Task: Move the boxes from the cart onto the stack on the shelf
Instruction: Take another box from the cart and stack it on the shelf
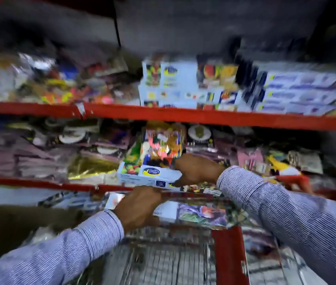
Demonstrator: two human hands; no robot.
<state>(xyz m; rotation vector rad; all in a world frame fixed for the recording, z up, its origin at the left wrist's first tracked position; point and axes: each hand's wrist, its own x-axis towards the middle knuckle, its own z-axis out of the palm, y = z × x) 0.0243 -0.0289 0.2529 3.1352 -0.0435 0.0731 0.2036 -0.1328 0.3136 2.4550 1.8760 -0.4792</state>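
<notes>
The picture is blurred by motion. My right hand (195,170) grips the right end of a white box with fruit pictures and a blue oval logo (146,174), which lies on the lower red shelf (39,183). A colourful packet (163,147) stands just behind that box. My left hand (140,205) is closed on the near edge of another white box (168,212) lying on top of the wire cart (163,260). A stack of the same white boxes (169,83) stands on the upper red shelf (183,115).
Long blue-and-white boxes (302,93) fill the upper shelf to the right, mixed colourful packets (49,83) to the left. Bagged plates and packets crowd the lower shelf on both sides. The cart has a red plastic frame (228,254).
</notes>
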